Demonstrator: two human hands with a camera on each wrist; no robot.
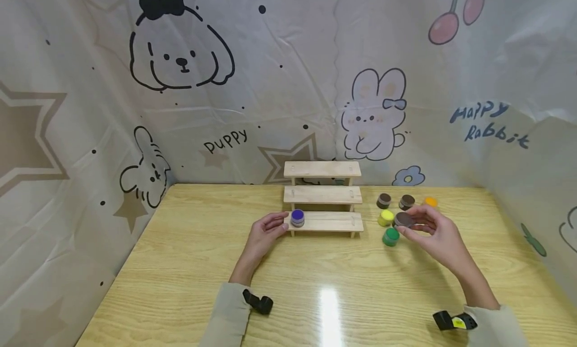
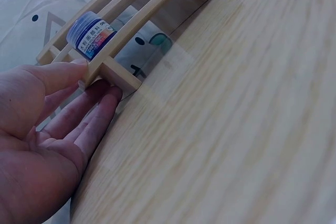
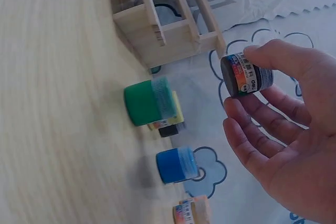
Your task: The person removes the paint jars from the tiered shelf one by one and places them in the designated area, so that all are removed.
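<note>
A small three-tier wooden stand (image 1: 322,222) stands towards the back of the table. My left hand (image 1: 267,235) grips the left end of its lowest step, thumb at the board and fingers by the leg (image 2: 119,75). On that step, close to my thumb, sits a paint jar with a purple-blue lid (image 1: 297,217); its printed label shows in the left wrist view. My right hand (image 1: 439,235) pinches a dark paint jar (image 3: 244,74) between thumb and fingers, raised off the table. Under and beside it stand a green jar (image 1: 390,237) and a yellow jar (image 1: 385,217).
Behind these are two dark-lidded jars, one left (image 1: 383,201) and one right (image 1: 407,202), plus an orange jar (image 1: 430,202) partly behind my right hand. A blue jar (image 3: 177,165) shows in the right wrist view. A printed curtain (image 1: 288,86) hangs along the table's back edge.
</note>
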